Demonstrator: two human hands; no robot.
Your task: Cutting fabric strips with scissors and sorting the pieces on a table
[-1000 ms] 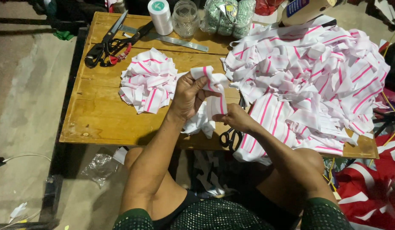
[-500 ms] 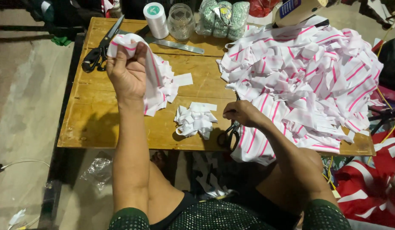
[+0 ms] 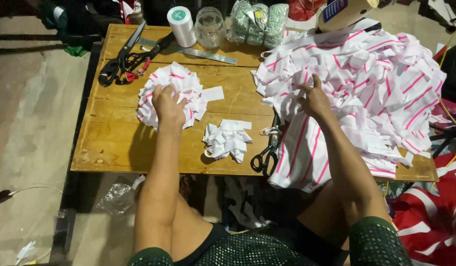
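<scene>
A wooden worktop [image 3: 114,148] carries the whole scene. The largest thing on it is a big heap of pink-striped white fabric strips [image 3: 375,83], spilling across the side from one to four o'clock and hanging over the near edge. The person's right hand [image 3: 314,98] rests on this heap's inner edge, fingers spread and pressed into the strips; whether any strip is pinched between them cannot be told. The heap runs away from that hand toward three o'clock, its long axis across the worktop, and the right hand is far nearer to it than the left.

At about ten o'clock from centre lies a smaller stack of striped pieces [image 3: 183,86]. The left hand [image 3: 166,103] sits on top of it with its grip curled down onto the fabric, touching but not clearly clamped on anything.

Between the two forearms, near six o'clock, sits a little pile of plain white scraps [image 3: 227,140], with black-handled scissors [image 3: 267,152] just beside it, blades pointing toward twelve.

Along the far edge, from eleven to twelve o'clock: large tailor's shears [image 3: 124,56], a metal ruler [image 3: 198,50], a spool of white thread [image 3: 181,24] and a glass jar [image 3: 209,27].
</scene>
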